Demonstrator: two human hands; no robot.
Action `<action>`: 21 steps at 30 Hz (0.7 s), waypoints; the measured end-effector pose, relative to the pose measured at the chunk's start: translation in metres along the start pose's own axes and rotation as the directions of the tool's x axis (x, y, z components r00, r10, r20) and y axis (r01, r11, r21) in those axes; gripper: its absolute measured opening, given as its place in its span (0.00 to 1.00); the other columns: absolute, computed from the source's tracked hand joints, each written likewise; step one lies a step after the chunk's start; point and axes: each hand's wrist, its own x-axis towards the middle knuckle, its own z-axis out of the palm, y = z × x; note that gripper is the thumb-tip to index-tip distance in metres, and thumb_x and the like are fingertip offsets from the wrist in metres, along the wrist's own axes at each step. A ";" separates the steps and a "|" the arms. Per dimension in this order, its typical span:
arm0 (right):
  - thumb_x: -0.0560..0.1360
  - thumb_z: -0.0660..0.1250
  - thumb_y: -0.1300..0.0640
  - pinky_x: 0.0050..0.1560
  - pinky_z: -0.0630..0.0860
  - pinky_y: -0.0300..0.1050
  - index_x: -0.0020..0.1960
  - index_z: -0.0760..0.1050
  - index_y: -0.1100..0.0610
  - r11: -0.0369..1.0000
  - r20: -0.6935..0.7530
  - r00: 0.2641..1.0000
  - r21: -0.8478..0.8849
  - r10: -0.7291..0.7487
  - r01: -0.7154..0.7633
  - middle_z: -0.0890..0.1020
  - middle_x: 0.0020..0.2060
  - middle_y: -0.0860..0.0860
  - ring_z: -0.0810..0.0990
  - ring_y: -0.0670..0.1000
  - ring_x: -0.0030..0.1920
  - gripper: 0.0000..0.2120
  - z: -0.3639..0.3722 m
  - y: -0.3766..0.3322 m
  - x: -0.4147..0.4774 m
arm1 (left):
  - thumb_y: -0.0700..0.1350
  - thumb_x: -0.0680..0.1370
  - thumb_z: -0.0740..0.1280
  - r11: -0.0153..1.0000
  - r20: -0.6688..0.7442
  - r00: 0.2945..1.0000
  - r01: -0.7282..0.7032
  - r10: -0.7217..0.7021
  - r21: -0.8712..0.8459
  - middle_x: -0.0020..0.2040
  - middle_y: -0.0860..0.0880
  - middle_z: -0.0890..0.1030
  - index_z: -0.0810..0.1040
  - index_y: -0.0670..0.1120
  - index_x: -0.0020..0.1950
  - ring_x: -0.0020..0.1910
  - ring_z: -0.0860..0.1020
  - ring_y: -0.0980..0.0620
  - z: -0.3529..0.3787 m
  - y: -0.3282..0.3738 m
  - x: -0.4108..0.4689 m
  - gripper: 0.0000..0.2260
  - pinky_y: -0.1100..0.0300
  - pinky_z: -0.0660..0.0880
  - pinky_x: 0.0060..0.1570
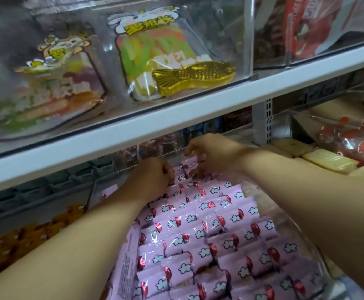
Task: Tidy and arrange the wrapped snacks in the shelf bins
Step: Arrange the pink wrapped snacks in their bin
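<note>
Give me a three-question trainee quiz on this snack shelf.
1. True or false: the gold fish lies on the shelf above the pink snacks.
2. The left hand and right hand work at the pink snacks': A near end; B far end; C neither.
3. Fill in: the snacks left of the pink ones are ___.
Key: 1 true; 2 B; 3 orange, the orange snacks.
</note>
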 end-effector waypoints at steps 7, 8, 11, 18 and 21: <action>0.69 0.73 0.64 0.56 0.75 0.46 0.57 0.78 0.61 0.925 -0.222 0.962 0.373 0.158 -0.066 0.81 0.50 0.50 0.80 0.51 0.50 0.17 -0.006 0.022 -0.011 | 0.38 0.78 0.65 0.903 -0.169 0.890 -0.402 0.424 0.151 0.60 0.49 0.78 0.78 0.45 0.62 0.58 0.74 0.53 -0.005 0.017 -0.009 0.13 0.65 0.66 0.57; 0.69 0.73 0.63 0.56 0.75 0.49 0.55 0.79 0.62 0.921 -0.205 0.960 0.375 0.191 -0.103 0.82 0.50 0.53 0.80 0.54 0.50 0.15 -0.005 0.027 -0.013 | 0.39 0.79 0.64 0.883 -0.125 0.884 -0.420 0.450 0.208 0.61 0.49 0.77 0.78 0.45 0.62 0.60 0.73 0.52 -0.003 0.019 -0.010 0.13 0.64 0.65 0.57; 0.71 0.72 0.61 0.58 0.75 0.51 0.56 0.79 0.61 0.884 -0.131 0.968 0.446 0.215 -0.136 0.82 0.47 0.52 0.80 0.52 0.50 0.13 0.000 0.036 -0.018 | 0.39 0.80 0.59 0.879 0.010 0.919 -0.379 0.393 0.289 0.60 0.48 0.77 0.77 0.44 0.59 0.58 0.74 0.51 0.000 0.017 -0.010 0.11 0.56 0.70 0.58; 0.71 0.72 0.62 0.61 0.74 0.49 0.59 0.78 0.61 0.879 -0.192 0.957 0.464 0.218 -0.107 0.81 0.52 0.54 0.77 0.48 0.51 0.16 0.003 0.035 -0.018 | 0.44 0.82 0.56 0.832 0.210 0.949 -0.309 0.236 0.460 0.70 0.56 0.68 0.68 0.56 0.72 0.68 0.67 0.49 0.010 0.017 0.000 0.19 0.50 0.66 0.67; 0.72 0.72 0.59 0.63 0.72 0.50 0.60 0.78 0.59 0.889 -0.182 0.958 0.441 0.220 -0.121 0.81 0.57 0.54 0.79 0.51 0.56 0.17 0.001 0.033 -0.023 | 0.44 0.81 0.58 0.846 0.251 0.947 -0.297 0.201 0.442 0.65 0.51 0.71 0.70 0.56 0.70 0.65 0.69 0.47 0.006 0.017 0.008 0.18 0.48 0.69 0.63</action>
